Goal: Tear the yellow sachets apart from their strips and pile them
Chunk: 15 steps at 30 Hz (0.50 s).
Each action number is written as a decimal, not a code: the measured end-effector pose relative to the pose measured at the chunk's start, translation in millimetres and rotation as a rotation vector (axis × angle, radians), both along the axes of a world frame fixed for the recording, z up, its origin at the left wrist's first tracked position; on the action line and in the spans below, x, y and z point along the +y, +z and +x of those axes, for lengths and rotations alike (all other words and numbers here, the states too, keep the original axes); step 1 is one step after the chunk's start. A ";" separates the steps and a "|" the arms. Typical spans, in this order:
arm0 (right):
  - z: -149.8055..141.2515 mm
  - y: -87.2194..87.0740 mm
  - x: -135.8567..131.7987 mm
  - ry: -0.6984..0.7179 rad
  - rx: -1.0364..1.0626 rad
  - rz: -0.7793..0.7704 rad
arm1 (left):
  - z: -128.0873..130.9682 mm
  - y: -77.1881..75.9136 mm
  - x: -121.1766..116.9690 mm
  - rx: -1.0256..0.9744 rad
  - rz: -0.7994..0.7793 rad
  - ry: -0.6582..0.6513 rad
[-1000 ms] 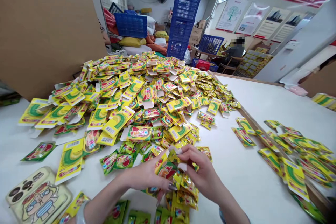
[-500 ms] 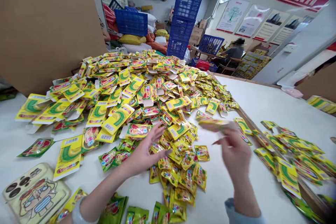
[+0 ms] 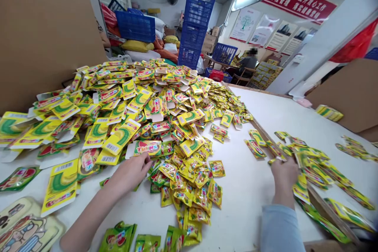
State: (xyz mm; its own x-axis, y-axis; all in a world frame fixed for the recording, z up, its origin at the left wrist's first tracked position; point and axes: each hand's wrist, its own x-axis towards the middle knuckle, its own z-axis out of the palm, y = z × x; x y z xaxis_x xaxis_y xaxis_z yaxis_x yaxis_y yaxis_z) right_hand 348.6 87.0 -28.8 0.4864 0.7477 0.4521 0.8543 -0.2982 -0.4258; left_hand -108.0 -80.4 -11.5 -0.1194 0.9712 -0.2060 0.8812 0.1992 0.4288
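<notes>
My left hand (image 3: 132, 171) reaches in over the left part of the heap. Its fingers are curled together at the lower edge of a yellow-green carton (image 3: 147, 147), beside small green sachets (image 3: 156, 177); what they hold, if anything, is hidden. Off to the right, my right hand (image 3: 285, 173) is over the wooden strip, among flat yellow-green cartons (image 3: 315, 161). Its fingers are partly hidden and smeared. A blurred carton lies close by its knuckles. Between the hands spreads a pile of yellow sachets (image 3: 195, 193).
A large heap of cartons (image 3: 141, 94) covers the table's far left. A phone in a cartoon case (image 3: 26, 224) lies at the near left. A wooden strip (image 3: 260, 122) divides the white table. Stacked blue crates (image 3: 193, 27) stand behind, and a seated person (image 3: 249, 61) is farther back.
My right hand has moved right, from above the white table to the cartons by the strip; the carton it held is no longer clearly in it. My left hand has drawn left and its fingers have curled.
</notes>
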 end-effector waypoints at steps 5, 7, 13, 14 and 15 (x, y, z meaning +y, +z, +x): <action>-18.2 17.9 -7.9 0.085 0.131 0.001 | 8.1 -0.7 -7.8 -0.137 -0.063 -0.117; -46.6 21.3 -14.4 0.329 0.155 -0.114 | 15.6 -5.0 -10.1 -0.103 -0.013 -0.120; -120.7 7.3 -35.0 0.893 0.166 -0.573 | 19.1 -14.9 -4.2 -0.274 0.061 -0.056; -122.7 6.5 -35.5 0.906 0.164 -0.605 | 18.1 -14.3 -1.9 -0.310 0.111 -0.034; -122.1 7.3 -35.3 0.910 0.167 -0.626 | 17.7 -13.2 0.3 -0.352 0.179 -0.002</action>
State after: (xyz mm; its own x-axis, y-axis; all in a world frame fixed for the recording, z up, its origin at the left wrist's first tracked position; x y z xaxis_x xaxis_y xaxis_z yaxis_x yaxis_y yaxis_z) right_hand 226.5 51.7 -21.6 -0.3392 0.9289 -0.1487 0.8094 0.2076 -0.5494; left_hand -90.3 -80.1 -24.6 -0.0700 0.9957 -0.0612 0.6741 0.0924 0.7328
